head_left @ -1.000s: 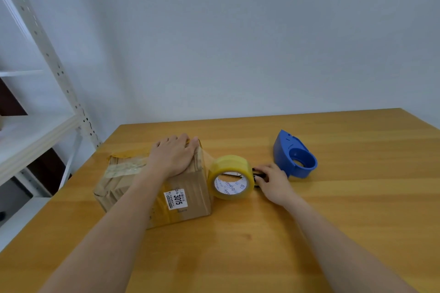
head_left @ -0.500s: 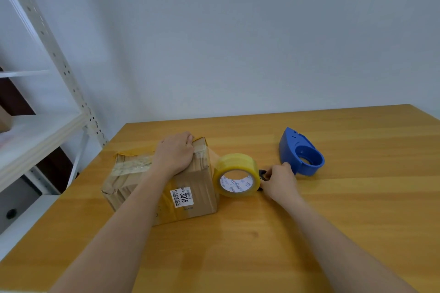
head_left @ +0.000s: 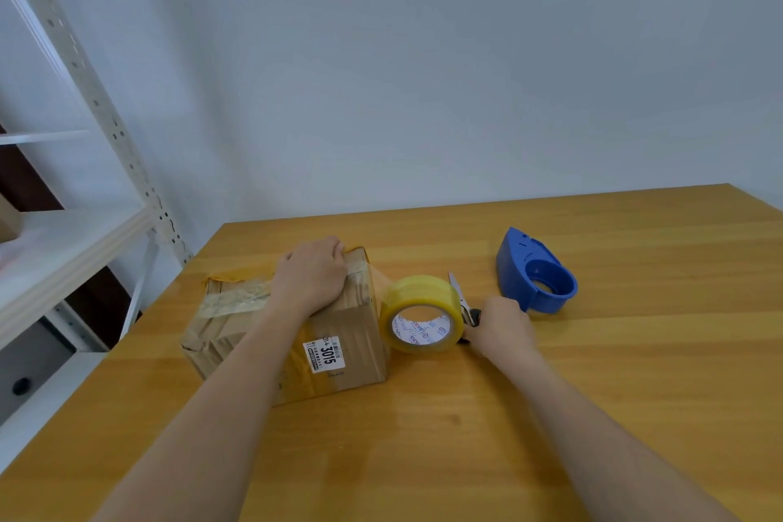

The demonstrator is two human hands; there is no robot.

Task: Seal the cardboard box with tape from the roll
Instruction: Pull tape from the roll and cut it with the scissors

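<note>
Both forearms reach in from the near edge of the table [head_left: 466, 458]. Bare wood between them.

Cardboard box [head_left: 296, 335] toward the left edge, a white label [head_left: 324, 354] on its near face, old tape across the lid. Left hand [head_left: 311, 280] lies on top, fingers curled over the far top edge, pressing down rather than lifting. It appears to pin the tape end to the lid.

Roll of tape [head_left: 421, 314] stands on edge touching the box's right side, a clear strip running from it up to the lid under the left hand.

What is new: a second ago the right hand [head_left: 502, 324] was flat down by the roll and no blade showed. Now it is closed round the dark handles of a pair of scissors [head_left: 459, 299], blades tipped up and pointing away, just beside the roll's right face. Whether the blades are parted I cannot tell (too small from here).

My reading: the strip is laid, cutting comes next. Blades will have to come round to the stretched tape between roll and box. The left hand should keep pressure or the strip lifts.

Blue tape dispenser [head_left: 538, 273] farther right, unused, apart from the hand. Metal shelving [head_left: 84, 199] past the left edge.
</note>
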